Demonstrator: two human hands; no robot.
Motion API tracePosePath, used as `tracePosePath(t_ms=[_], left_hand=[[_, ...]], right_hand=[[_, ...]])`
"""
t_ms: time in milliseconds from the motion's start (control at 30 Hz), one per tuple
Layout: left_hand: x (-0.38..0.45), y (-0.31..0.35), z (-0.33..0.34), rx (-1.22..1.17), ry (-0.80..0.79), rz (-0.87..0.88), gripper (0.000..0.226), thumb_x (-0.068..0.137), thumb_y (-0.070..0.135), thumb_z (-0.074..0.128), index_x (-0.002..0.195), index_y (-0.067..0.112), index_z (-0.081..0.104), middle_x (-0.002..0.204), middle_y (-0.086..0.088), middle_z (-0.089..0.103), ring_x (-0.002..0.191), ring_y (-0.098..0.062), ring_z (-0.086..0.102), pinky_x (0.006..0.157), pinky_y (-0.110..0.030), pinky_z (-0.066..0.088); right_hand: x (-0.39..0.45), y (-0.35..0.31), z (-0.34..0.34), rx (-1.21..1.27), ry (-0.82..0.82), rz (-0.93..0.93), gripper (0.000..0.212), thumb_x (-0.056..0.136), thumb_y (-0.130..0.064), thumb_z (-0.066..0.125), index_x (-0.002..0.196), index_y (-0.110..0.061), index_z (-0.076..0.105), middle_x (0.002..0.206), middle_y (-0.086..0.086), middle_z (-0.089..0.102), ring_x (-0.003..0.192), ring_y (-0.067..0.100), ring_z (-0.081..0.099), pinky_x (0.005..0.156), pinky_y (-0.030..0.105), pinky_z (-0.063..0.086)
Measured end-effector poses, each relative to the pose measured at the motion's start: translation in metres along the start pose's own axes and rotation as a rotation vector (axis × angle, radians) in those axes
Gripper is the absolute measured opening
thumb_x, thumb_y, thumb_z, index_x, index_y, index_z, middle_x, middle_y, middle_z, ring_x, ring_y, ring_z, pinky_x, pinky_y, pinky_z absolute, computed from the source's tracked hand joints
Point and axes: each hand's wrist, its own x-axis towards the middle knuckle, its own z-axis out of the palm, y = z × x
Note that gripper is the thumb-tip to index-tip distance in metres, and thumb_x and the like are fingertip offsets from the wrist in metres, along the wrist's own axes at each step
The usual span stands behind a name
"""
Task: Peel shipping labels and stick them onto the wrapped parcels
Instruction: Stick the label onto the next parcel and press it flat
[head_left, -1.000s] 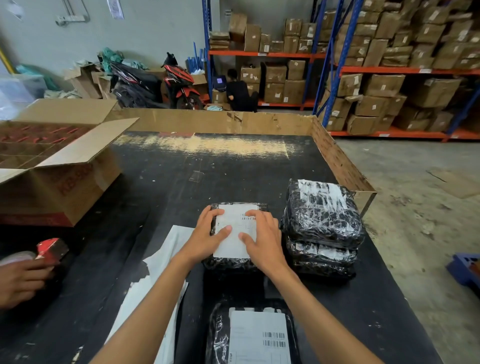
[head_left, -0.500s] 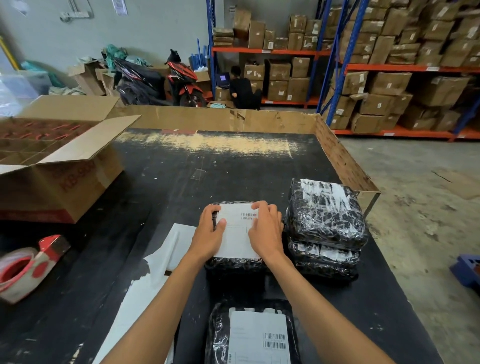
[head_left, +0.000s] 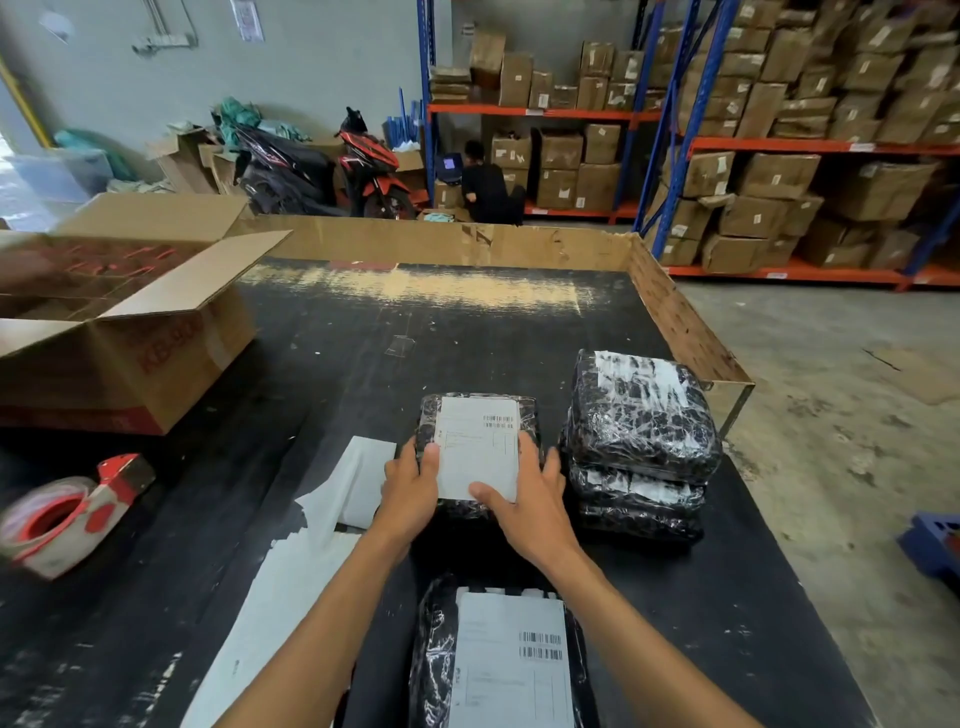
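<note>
Gripping labelled parcel (head_left: 475, 415), both hands (head_left: 470, 493)

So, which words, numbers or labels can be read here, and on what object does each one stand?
"KB", red letters, the rest blurred: side of the open cardboard box.
Label on the held parcel: barcodes, print too small.
Label on the near parcel: barcodes, print too small.
Shelf cartons: stickers unreadable.

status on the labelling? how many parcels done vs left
Done: the near parcel carries a label. In hand: the left hand and right hand grip the middle parcel, thumbs on its label, which is already stuck on top. Left: the stack of parcels on the right; its labels appear to sit under the wrap, so I cannot tell whether any still need one. Peeled backing paper lies to the left.
</note>
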Motion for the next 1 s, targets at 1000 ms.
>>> tracePosePath(t_ms=[1000], left_hand=[[-0.166, -0.033, -0.037, -0.120, -0.215, 0.084, 0.053, 0.097, 0.048, 0.049, 0.144, 0.033, 0.028, 0.149, 0.005, 0.038, 0.131, -0.016, 0.045, 0.111, -0.041, 0.038]], right_hand=[[-0.183, -0.001, -0.050, 0.087, 0.123, -0.122, 0.075, 0.059, -0.053, 0.088, 0.126, -0.038, 0.058, 0.114, -0.018, 0.051, 0.112, -0.001, 0.049, 0.094, 0.028, 0.042]])
